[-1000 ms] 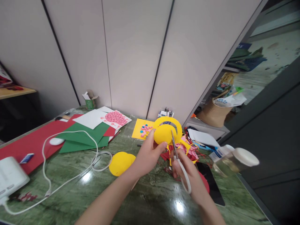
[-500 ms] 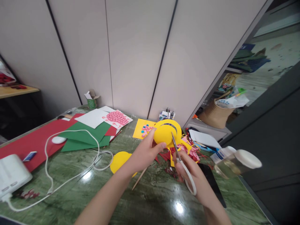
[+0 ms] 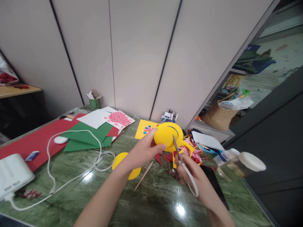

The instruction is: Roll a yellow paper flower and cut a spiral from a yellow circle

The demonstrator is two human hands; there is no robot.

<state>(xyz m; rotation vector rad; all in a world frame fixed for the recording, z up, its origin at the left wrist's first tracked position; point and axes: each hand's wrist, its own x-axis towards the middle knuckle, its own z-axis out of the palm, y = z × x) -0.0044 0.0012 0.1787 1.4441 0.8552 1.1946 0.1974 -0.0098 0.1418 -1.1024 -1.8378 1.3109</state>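
Observation:
My left hand (image 3: 148,148) pinches a round piece of yellow paper (image 3: 164,136) between thumb and fingers, above the table. A curved cut runs along the paper's upper right, with an outer yellow strip still around it. White-handled scissors (image 3: 188,175) are gripped in my right hand (image 3: 191,170), their blades pointing up at the paper's right side. Whether the blades are fully closed I cannot make out. Under my left forearm lies another yellow paper circle (image 3: 134,172), partly hidden. Beside it is a pointed wooden stick (image 3: 143,177). Pink, red and yellow paper scraps (image 3: 193,151) lie behind my right hand.
Green paper (image 3: 87,138), red paper (image 3: 26,135) and a pink-dotted card (image 3: 119,119) lie left. A white cable (image 3: 49,160) loops from a white charger (image 3: 14,176). At right stand a lidded jar (image 3: 241,165) and a dark tablet (image 3: 216,186).
The yellow paper has turned slightly in my left hand, and the gap along its cut looks narrower. My left hand has shifted a little left; the scissors stay near the same spot.

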